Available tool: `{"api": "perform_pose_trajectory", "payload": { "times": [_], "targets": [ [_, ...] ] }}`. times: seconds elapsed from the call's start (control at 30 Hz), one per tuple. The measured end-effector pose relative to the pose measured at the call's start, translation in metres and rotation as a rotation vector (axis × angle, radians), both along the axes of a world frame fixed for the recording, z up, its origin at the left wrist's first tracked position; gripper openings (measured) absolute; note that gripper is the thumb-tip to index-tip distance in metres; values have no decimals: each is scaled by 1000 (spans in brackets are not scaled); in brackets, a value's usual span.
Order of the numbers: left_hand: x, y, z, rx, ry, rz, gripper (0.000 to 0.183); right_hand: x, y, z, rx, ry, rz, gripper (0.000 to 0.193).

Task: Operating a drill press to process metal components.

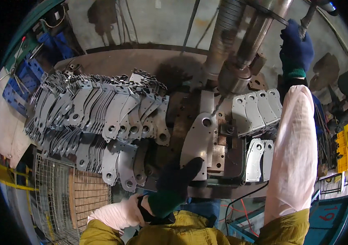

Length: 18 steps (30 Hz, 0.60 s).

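Note:
A flat grey metal plate (197,143) with a large round hole and several small ones lies on the drill press fixture (219,152). My left hand (177,179), in a dark glove, grips its near end, thumb on top; the other fingers are mostly hidden. Up at the far right, my right hand (297,51), in a blue glove with a green cuff, is closed round the press's lever handle (306,22). Beneath the drill chuck (234,78), the thin drill bit (219,104) slants down by the plate's large hole. Whether its tip touches metal I cannot tell.
Stacked curved metal plates (112,110) cover the table's left side. Right of the fixture lie more plates in two groups, a far row (259,107) and a near pair (254,160). A wire mesh cage (55,196) stands at lower left, yellow bins (346,147) far right.

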<state>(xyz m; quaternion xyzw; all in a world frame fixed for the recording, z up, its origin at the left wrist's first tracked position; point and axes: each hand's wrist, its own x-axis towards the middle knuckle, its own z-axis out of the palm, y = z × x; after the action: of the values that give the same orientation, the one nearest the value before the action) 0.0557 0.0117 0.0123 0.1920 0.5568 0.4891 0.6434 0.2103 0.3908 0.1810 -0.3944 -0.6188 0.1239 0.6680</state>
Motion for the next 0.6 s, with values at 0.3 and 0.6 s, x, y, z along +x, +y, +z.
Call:
{"api": "perform_pose_trajectory", "payload": {
  "times": [0.3,0.6],
  "targets": [
    [15,-6,6,247,149,135,43,-12,-12,3,34,-101,-195,42],
    [1,-12,-35,473,148,60,47,17,-21,1,-126,-89,112,39]
  ]
}}
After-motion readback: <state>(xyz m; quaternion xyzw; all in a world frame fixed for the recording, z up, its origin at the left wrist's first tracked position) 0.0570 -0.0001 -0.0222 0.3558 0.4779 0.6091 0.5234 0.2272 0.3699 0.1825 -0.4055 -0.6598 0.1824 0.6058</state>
